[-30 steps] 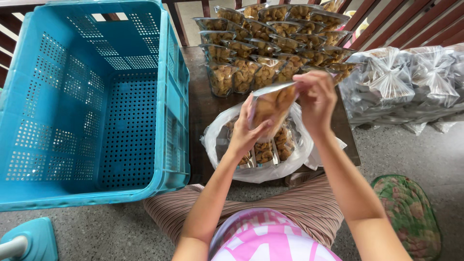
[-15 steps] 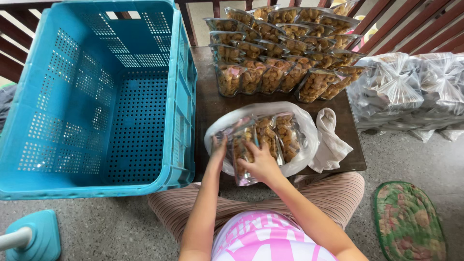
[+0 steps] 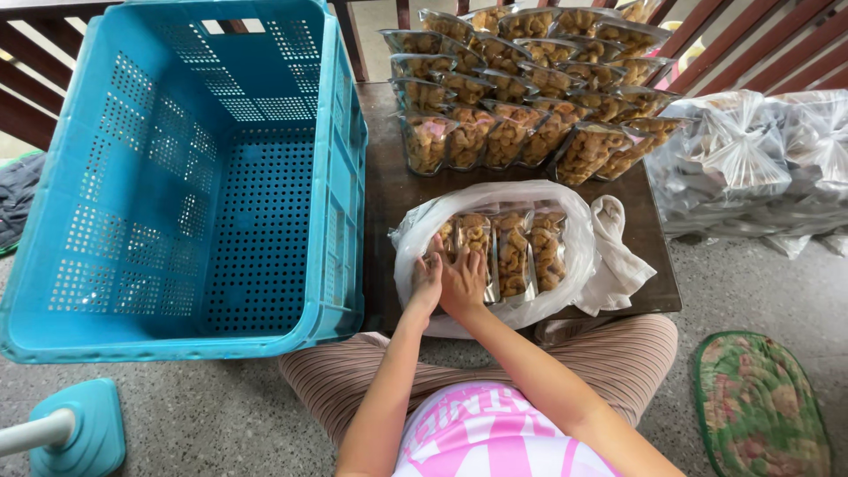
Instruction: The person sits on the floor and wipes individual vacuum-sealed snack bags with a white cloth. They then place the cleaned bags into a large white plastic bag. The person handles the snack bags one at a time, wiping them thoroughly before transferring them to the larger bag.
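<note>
Both hands press flat on the leftmost pouch (image 3: 455, 243) inside the open clear bag (image 3: 495, 256) on the table (image 3: 380, 177): left hand (image 3: 427, 284) and right hand (image 3: 464, 283) side by side, fingers loosely spread, gripping nothing. 4 pouches stand in a row, long axes pointing away from the person, running rightward from the hands

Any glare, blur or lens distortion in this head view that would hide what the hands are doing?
Head view: soft, even daylight, no hard shadows; left hand and right hand are sharp on the packets. Mild glare on the clear bag and on the tied bags. Wide-angle lens bows the crate at the edges.
</note>
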